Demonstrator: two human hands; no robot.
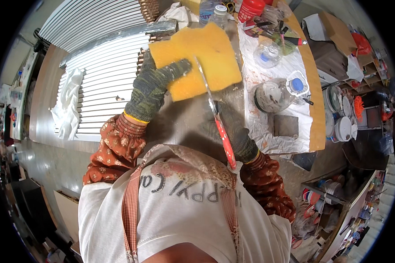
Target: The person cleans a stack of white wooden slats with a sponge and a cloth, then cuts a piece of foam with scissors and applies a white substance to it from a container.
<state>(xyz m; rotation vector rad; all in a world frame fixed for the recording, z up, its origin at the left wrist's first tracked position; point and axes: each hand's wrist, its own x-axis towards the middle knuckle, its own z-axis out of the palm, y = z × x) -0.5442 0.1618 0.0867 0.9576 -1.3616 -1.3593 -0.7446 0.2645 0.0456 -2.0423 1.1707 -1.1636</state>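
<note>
My left hand (pixel 159 84), in a dark green-grey knit glove, is closed on a yellow sponge sheet (pixel 206 48) with ragged edges. Its thumb and fingers pinch the sheet's left side and hold it up over the table. A long, narrow-bladed tool with a red handle (pixel 224 141) slants across the sheet's lower right edge, its blade tip over the yellow surface. Behind that handle, my right hand (pixel 237 133), gloved alike, grips the tool; its fingers are dark and partly hidden. The blade is edge-on, so its exact kind is unclear.
Rows of white slats (pixel 103 94) cover the table's left, with a crumpled white cloth (pixel 70 103) on them. At right, a white sheet bears a clear plastic jug (pixel 272 96), a small dark square (pixel 286 126) and bottles. A red container (pixel 251 8) stands at the back.
</note>
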